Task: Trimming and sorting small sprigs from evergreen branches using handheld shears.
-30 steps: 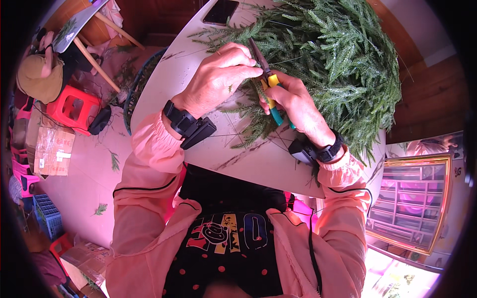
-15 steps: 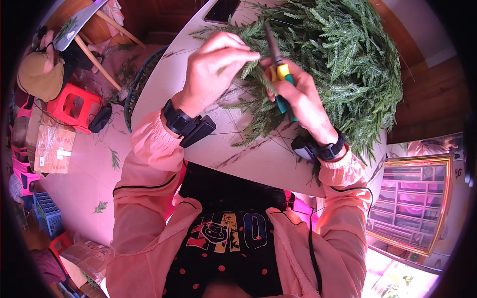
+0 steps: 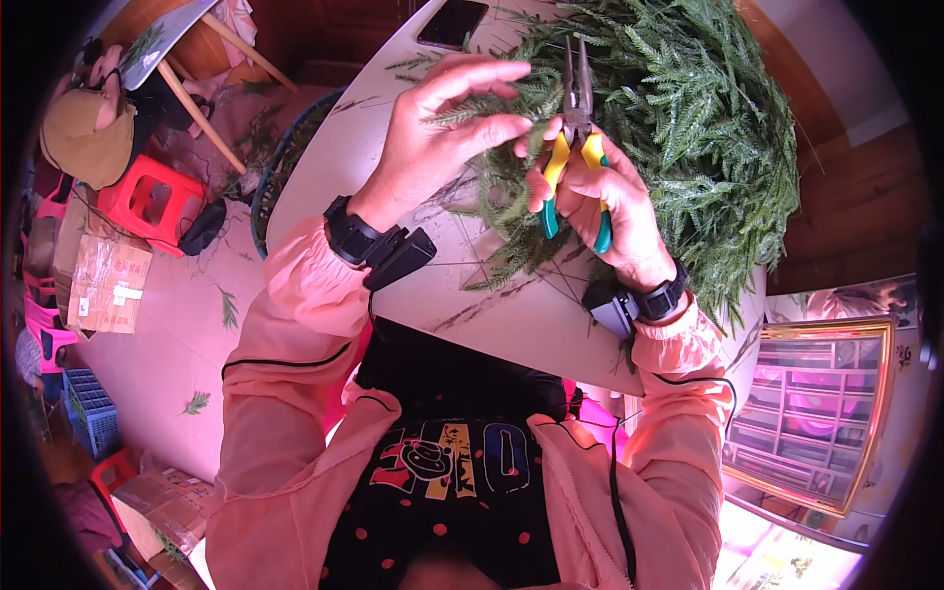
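Observation:
My right hand (image 3: 621,197) is closed around a pair of long-nose pliers (image 3: 578,118) with yellow and green handles. The jaws point away from me and stand slightly apart. By its fingertips a green artificial pine sprig (image 3: 536,143) curves downward; whether they pinch it, I cannot tell. My left hand (image 3: 433,133) is just left of the pliers, thumb and fingers spread apart around pine needles that show between them. Beyond and to the right, a large heap of artificial pine greenery (image 3: 703,128) covers much of the table.
A dark phone (image 3: 452,22) lies at the far edge of the white marbled table (image 3: 344,177). On the left floor are a red stool (image 3: 152,202), a cardboard box (image 3: 110,280) and a blue crate (image 3: 90,413). Another person (image 3: 93,133) sits at the far left. A gold-framed panel (image 3: 811,413) stands right.
The pliers have turned flatter to view, and their jaws and handles have spread. My left thumb and fingers have parted from a pinch, and the sprig has shifted between the hands.

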`<action>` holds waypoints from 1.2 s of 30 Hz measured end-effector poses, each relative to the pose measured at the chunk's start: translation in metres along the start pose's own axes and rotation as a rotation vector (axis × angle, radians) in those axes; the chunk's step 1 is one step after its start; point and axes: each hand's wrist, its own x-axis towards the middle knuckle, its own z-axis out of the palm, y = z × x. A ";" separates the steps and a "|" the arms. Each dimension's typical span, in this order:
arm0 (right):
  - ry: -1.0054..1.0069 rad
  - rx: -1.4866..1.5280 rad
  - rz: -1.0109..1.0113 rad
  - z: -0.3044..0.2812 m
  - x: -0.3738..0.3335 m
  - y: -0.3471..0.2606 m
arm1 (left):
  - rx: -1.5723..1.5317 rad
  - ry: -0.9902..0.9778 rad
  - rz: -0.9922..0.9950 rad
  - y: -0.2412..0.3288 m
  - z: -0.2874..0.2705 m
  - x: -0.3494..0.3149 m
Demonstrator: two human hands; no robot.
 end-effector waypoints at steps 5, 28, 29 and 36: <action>0.024 0.102 -0.070 -0.007 0.003 0.000 | 0.065 -0.025 -0.103 0.005 0.000 0.002; 0.146 -0.079 0.036 -0.010 -0.003 -0.013 | 0.232 0.024 -0.085 -0.002 -0.026 -0.004; 0.121 -0.096 0.000 -0.002 -0.004 -0.018 | 0.249 0.056 -0.086 0.005 -0.038 -0.010; 0.057 -0.289 -0.068 0.002 -0.029 -0.054 | 0.214 0.714 -0.093 0.052 -0.197 -0.062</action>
